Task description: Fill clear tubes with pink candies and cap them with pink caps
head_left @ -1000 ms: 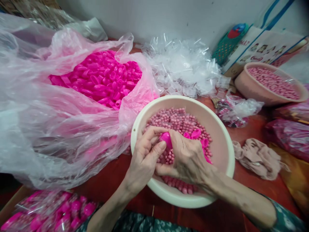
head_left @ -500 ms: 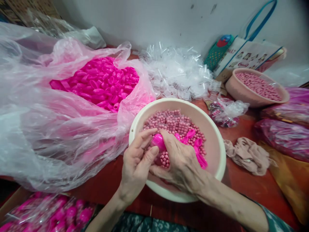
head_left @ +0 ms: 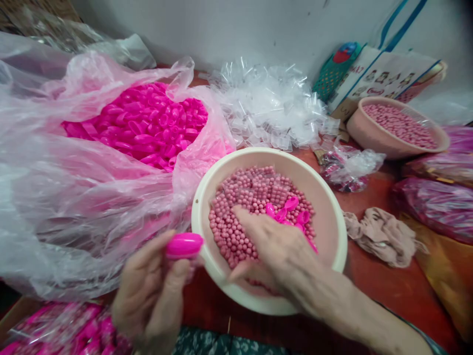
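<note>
My left hand (head_left: pixel 153 288) is off the left side of the cream basin, pinching a bright pink rounded plastic cap (head_left: pixel 185 245) between thumb and fingers. Something clear and pinkish shows beneath the cap, too blurred to name. Over the cream basin (head_left: pixel 334 207), my right hand (head_left: pixel 275 241) hangs with thumb and fingers apart and nothing visible between them. Below it lie many loose pink beads (head_left: pixel 231 239), with small clear containers packed with beads (head_left: pixel 254 190) behind. Several pink plastic pieces (head_left: pixel 291 204) rest on the beads to the right.
A large plastic bag (head_left: pixel 111 197) of pink caps (head_left: pixel 148 123) fills the left. Clear plastic pieces (head_left: pixel 273 106) are heaped behind the basin. To the right are a bead-filled bowl (head_left: pixel 369 130) and a crumpled cloth (head_left: pixel 384 239). Pink bead-filled pieces (head_left: pixel 74 330) lie at lower left.
My left hand has moved left and down out of the basin with the pink cap. My right hand has parted from it and stays over the beads.
</note>
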`<state>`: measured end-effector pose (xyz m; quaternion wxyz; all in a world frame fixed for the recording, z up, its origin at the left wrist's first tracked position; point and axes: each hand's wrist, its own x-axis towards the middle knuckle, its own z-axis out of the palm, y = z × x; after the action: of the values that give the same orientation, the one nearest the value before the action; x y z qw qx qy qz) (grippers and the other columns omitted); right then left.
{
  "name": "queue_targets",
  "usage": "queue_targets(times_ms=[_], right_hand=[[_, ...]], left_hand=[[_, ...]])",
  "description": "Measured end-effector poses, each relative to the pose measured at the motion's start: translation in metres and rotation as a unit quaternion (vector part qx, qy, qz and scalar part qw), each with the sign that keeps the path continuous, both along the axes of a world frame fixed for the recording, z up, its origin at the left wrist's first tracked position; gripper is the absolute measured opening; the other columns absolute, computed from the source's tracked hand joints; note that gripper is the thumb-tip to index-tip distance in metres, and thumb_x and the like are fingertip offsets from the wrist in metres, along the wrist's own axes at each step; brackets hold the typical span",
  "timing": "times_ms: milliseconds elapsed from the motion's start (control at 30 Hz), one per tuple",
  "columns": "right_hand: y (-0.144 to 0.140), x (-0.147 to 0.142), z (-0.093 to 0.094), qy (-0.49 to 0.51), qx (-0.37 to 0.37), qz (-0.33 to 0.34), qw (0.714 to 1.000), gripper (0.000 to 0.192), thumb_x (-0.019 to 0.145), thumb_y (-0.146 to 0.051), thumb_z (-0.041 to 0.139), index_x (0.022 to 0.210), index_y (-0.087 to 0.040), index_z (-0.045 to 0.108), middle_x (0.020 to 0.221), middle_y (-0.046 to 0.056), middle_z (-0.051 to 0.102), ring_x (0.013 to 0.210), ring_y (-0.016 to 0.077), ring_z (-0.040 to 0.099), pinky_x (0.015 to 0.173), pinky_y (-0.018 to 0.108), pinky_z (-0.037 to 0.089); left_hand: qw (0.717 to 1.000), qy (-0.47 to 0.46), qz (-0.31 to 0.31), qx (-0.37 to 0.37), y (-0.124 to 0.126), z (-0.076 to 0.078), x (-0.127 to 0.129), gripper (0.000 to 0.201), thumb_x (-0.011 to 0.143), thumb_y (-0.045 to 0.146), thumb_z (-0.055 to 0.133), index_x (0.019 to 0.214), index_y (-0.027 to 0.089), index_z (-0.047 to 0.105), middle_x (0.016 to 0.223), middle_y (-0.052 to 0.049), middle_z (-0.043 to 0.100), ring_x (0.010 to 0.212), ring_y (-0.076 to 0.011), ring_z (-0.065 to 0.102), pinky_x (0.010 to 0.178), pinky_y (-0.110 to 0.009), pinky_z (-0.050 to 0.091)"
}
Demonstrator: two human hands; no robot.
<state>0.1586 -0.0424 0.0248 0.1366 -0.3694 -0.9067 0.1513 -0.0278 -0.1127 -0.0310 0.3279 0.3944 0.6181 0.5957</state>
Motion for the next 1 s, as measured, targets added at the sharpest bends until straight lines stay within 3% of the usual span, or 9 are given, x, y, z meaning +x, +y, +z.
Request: queue_targets(times_ms=[100, 200, 333, 433, 600, 700, 867, 1000], right_hand=[[0.023, 0.032, -0.010, 0.006, 0.018, -0.125, 0.992, 0.040, 0.090, -0.030, 0.051, 0.126, -0.014, 0.043, 0.088, 0.009, 0.064, 0.076, 0.0221, 0.060, 0.065, 0.033, 0.048], [0.037, 0.057, -0.031, -0.032, 0.027, -0.126, 0.991, 0.028, 0.089, -0.028, 0.051, 0.115, -0.017, 0.052, 0.094, 0.011, 0.064, 0.084, 0.0248, 0.061, 0.074, 0.038, 0.047], [0.029, 0.069, -0.049, -0.033, 0.048, -0.088, 0.994, 0.031, 0.092, -0.020, 0.040, 0.122, -0.016, 0.046, 0.110, 0.013, 0.060, 0.100, 0.0249, 0.057, 0.084, 0.040, 0.045], [0.023, 0.071, -0.052, -0.033, 0.062, -0.074, 0.995, 0.033, 0.093, -0.016, 0.035, 0.124, -0.016, 0.044, 0.115, 0.013, 0.058, 0.104, 0.0238, 0.056, 0.084, 0.039, 0.045], [0.028, 0.064, -0.053, -0.076, 0.024, -0.097, 0.992, 0.016, 0.090, -0.033, 0.050, 0.095, -0.019, 0.057, 0.081, 0.005, 0.061, 0.071, 0.0191, 0.058, 0.064, 0.031, 0.043], [0.022, 0.051, -0.052, -0.093, 0.028, -0.108, 0.989, 0.021, 0.087, -0.033, 0.055, 0.099, -0.015, 0.055, 0.080, 0.005, 0.060, 0.069, 0.0192, 0.057, 0.061, 0.030, 0.041], [0.009, 0.049, -0.056, -0.074, 0.003, -0.131, 0.989, 0.013, 0.091, -0.023, 0.046, 0.095, -0.015, 0.055, 0.082, 0.006, 0.060, 0.070, 0.0195, 0.057, 0.064, 0.032, 0.042], [0.014, 0.063, -0.064, -0.024, -0.014, -0.087, 0.996, 0.028, 0.092, -0.025, 0.043, 0.118, -0.018, 0.050, 0.103, 0.010, 0.060, 0.088, 0.0210, 0.058, 0.074, 0.032, 0.044]], left_hand=[[0.999, 0.028, 0.027, -0.024, 0.009, -0.016, -0.019, 0.039, 0.081, 0.025, 0.062, 0.119, 0.024, 0.054, 0.108, -0.001, 0.065, 0.085, -0.0175, 0.063, 0.072, -0.025, 0.052], [0.995, 0.066, -0.035, -0.065, 0.024, -0.033, -0.033, 0.030, 0.083, 0.028, 0.059, 0.112, 0.021, 0.055, 0.103, -0.003, 0.065, 0.094, -0.0189, 0.062, 0.080, -0.026, 0.050], [0.977, 0.182, -0.064, -0.092, 0.038, -0.049, -0.045, 0.018, 0.085, 0.028, 0.054, 0.098, 0.017, 0.060, 0.085, -0.003, 0.066, 0.076, -0.0175, 0.062, 0.071, -0.027, 0.050], [0.952, 0.295, -0.069, -0.051, 0.041, -0.051, -0.044, 0.019, 0.087, 0.024, 0.049, 0.101, 0.018, 0.061, 0.091, -0.004, 0.066, 0.080, -0.0185, 0.062, 0.076, -0.031, 0.049], [0.887, 0.421, -0.174, 0.076, 0.043, -0.052, -0.027, 0.024, 0.085, 0.017, 0.045, 0.099, 0.016, 0.065, 0.103, -0.012, 0.064, 0.105, -0.0281, 0.055, 0.085, -0.039, 0.047], [0.854, 0.472, -0.194, 0.103, 0.046, -0.061, -0.025, 0.024, 0.083, 0.015, 0.046, 0.095, 0.019, 0.066, 0.104, -0.012, 0.065, 0.116, -0.0322, 0.048, 0.091, -0.046, 0.045], [0.835, 0.515, -0.177, 0.083, 0.052, -0.071, -0.039, 0.033, 0.085, 0.013, 0.045, 0.114, 0.017, 0.060, 0.116, -0.015, 0.061, 0.117, -0.0331, 0.046, 0.093, -0.052, 0.042], [0.837, 0.512, -0.150, 0.124, 0.049, -0.056, -0.044, 0.030, 0.087, 0.010, 0.044, 0.111, 0.014, 0.060, 0.111, -0.015, 0.063, 0.107, -0.0279, 0.055, 0.092, -0.045, 0.046]])
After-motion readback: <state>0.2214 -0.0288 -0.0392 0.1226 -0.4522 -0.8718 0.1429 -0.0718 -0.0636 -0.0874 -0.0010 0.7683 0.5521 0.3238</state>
